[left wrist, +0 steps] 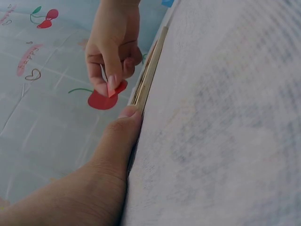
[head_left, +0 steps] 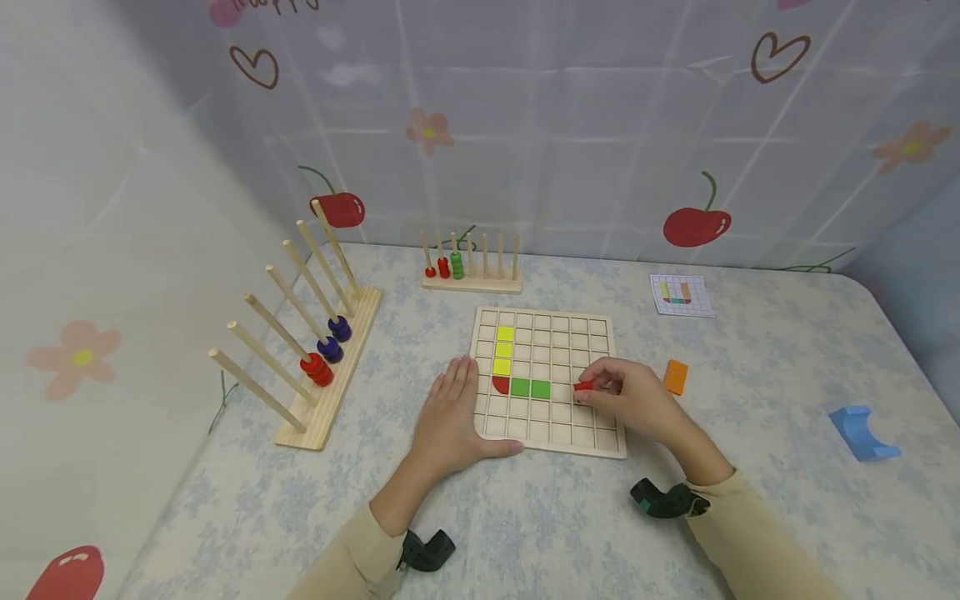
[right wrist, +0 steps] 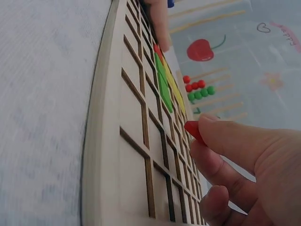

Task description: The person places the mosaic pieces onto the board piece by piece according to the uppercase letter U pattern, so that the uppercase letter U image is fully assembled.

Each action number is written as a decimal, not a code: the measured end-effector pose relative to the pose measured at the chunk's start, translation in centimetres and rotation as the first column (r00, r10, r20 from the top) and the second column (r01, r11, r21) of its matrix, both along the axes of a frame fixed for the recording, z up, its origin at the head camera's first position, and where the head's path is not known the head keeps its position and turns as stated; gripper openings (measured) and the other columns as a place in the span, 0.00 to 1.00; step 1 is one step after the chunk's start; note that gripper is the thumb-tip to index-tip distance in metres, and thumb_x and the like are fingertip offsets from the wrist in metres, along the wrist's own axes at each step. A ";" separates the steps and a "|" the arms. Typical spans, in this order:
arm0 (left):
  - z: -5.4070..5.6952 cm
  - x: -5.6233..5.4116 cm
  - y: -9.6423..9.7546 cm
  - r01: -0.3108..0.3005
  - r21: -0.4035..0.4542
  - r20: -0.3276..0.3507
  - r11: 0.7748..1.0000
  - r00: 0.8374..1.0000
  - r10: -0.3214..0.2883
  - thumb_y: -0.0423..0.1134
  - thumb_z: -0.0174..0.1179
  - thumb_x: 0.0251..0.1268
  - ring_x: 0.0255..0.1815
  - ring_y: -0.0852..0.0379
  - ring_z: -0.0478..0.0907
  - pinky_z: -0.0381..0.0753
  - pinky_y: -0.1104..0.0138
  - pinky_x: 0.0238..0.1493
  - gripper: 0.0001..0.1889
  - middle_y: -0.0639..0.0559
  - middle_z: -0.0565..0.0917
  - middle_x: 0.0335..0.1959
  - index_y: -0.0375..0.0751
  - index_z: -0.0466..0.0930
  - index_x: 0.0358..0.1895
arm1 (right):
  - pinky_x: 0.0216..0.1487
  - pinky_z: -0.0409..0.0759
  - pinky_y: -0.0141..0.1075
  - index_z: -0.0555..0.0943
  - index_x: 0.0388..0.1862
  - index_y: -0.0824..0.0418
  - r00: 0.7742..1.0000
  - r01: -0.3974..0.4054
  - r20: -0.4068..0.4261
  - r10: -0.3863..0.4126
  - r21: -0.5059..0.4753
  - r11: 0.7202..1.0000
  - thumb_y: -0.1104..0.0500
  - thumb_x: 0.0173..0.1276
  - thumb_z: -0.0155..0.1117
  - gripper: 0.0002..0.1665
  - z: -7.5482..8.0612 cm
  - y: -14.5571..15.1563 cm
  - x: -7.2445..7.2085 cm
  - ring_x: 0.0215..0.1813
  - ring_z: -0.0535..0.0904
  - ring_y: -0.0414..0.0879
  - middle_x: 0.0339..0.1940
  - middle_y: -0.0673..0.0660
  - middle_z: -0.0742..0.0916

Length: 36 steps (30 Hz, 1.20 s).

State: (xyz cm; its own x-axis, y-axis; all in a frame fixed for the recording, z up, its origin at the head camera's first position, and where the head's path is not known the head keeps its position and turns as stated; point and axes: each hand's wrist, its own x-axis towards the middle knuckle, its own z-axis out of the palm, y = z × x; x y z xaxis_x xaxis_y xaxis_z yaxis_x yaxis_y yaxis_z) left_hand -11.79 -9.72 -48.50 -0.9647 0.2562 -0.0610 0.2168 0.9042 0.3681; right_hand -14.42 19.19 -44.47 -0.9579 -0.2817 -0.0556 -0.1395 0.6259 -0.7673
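A wooden grid board lies on the table. Yellow square tiles form a column on it, above a red rounded tile and two green tiles in a row. My right hand pinches a small red tile between thumb and fingers, over the board's right part, to the right of the green tiles. In the right wrist view the red tile is held just off the grid. My left hand rests at the board's left edge, fingers straight, thumb stretched along the front edge.
On the left stands a large wooden peg rack with red and blue beads. Behind the board is a smaller bead rack. A pattern card, an orange block and a blue curved piece lie to the right.
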 end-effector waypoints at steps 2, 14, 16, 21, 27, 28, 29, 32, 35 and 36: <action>0.0 0.0 0.0 0.000 -0.004 0.002 1.000 1.000 0.000 0.85 0.59 0.36 0.84 0.53 0.34 0.39 0.56 0.83 0.75 0.47 0.40 0.83 0.39 0.37 0.80 | 0.28 0.72 0.31 0.84 0.39 0.49 1.000 -0.005 -0.009 0.005 0.009 1.000 0.53 0.62 0.74 0.09 -0.2 -0.8 -0.3 0.28 0.73 0.44 0.31 0.49 0.85; -0.1 -0.1 -0.1 0.006 -0.006 -0.011 1.000 1.000 -0.006 0.86 0.58 0.36 0.84 0.52 0.35 0.40 0.55 0.83 0.75 0.46 0.41 0.83 0.38 0.38 0.80 | 0.34 0.75 0.33 0.84 0.40 0.51 1.000 0.006 -0.013 -0.005 0.042 0.999 0.53 0.62 0.74 0.10 -0.6 -3.2 -0.8 0.31 0.76 0.45 0.29 0.48 0.84; -0.1 -0.1 -0.1 0.008 -0.007 -0.012 1.000 1.000 -0.008 0.86 0.58 0.36 0.84 0.52 0.35 0.40 0.55 0.83 0.75 0.46 0.41 0.83 0.38 0.38 0.80 | 0.33 0.74 0.33 0.83 0.40 0.52 1.000 0.008 -0.009 -0.007 0.052 0.999 0.53 0.63 0.73 0.10 -0.7 -3.3 -0.9 0.31 0.75 0.44 0.30 0.48 0.84; -0.1 -0.1 -0.1 0.009 -0.002 -0.020 1.000 1.000 -0.009 0.86 0.58 0.36 0.84 0.52 0.35 0.40 0.55 0.83 0.75 0.46 0.42 0.83 0.38 0.38 0.80 | 0.32 0.73 0.33 0.83 0.40 0.52 1.000 0.010 -0.016 -0.009 0.067 0.998 0.53 0.63 0.74 0.09 -0.9 -3.4 -0.9 0.31 0.74 0.44 0.30 0.49 0.83; -0.2 -0.1 -0.1 0.009 -0.001 -0.027 1.000 1.000 -0.009 0.85 0.58 0.36 0.84 0.52 0.35 0.41 0.55 0.83 0.75 0.46 0.42 0.83 0.37 0.39 0.80 | 0.38 0.73 0.35 0.84 0.38 0.51 0.998 0.007 -0.057 -0.003 0.069 0.998 0.53 0.62 0.74 0.08 -0.8 -3.3 -0.8 0.36 0.73 0.45 0.36 0.49 0.82; -0.2 -0.1 -0.1 0.010 -0.001 -0.029 1.000 1.000 -0.010 0.85 0.58 0.36 0.84 0.52 0.35 0.41 0.55 0.83 0.75 0.46 0.43 0.83 0.37 0.39 0.80 | 0.39 0.73 0.36 0.85 0.38 0.51 0.998 0.008 -0.062 -0.003 0.072 0.997 0.53 0.62 0.74 0.08 -0.8 -3.3 -0.8 0.36 0.73 0.45 0.37 0.50 0.82; -0.2 -0.1 -0.1 0.011 0.001 -0.030 1.000 1.000 -0.011 0.85 0.58 0.36 0.84 0.52 0.35 0.41 0.55 0.83 0.75 0.45 0.43 0.83 0.37 0.39 0.80 | 0.39 0.73 0.36 0.85 0.37 0.51 0.998 0.008 -0.067 -0.003 0.076 0.997 0.53 0.62 0.74 0.08 -0.8 -3.3 -0.8 0.37 0.73 0.45 0.37 0.50 0.82; -0.3 -0.1 -0.1 0.012 0.003 -0.033 1.000 0.999 -0.012 0.85 0.58 0.36 0.84 0.52 0.36 0.42 0.55 0.83 0.75 0.45 0.43 0.83 0.37 0.39 0.80 | 0.40 0.73 0.36 0.85 0.36 0.50 0.997 0.012 -0.074 -0.005 0.095 0.995 0.52 0.62 0.74 0.07 -0.9 -3.3 -0.9 0.37 0.73 0.45 0.38 0.49 0.82; -0.3 -0.1 -0.1 0.013 0.002 -0.034 1.000 0.999 -0.013 0.85 0.58 0.36 0.84 0.51 0.36 0.42 0.55 0.83 0.74 0.45 0.43 0.83 0.37 0.39 0.80 | 0.40 0.73 0.36 0.85 0.36 0.50 0.997 0.015 -0.073 -0.007 0.107 0.994 0.52 0.62 0.75 0.07 -1.0 -3.3 -0.9 0.37 0.73 0.45 0.38 0.50 0.82; -0.3 -0.1 -0.1 0.012 0.001 -0.033 1.000 0.999 -0.012 0.85 0.58 0.36 0.84 0.51 0.36 0.42 0.55 0.83 0.74 0.45 0.43 0.83 0.37 0.39 0.80 | 0.40 0.73 0.36 0.85 0.36 0.50 0.997 0.015 -0.071 -0.007 0.113 0.994 0.51 0.61 0.75 0.07 -1.0 -3.3 -0.9 0.37 0.73 0.45 0.38 0.49 0.82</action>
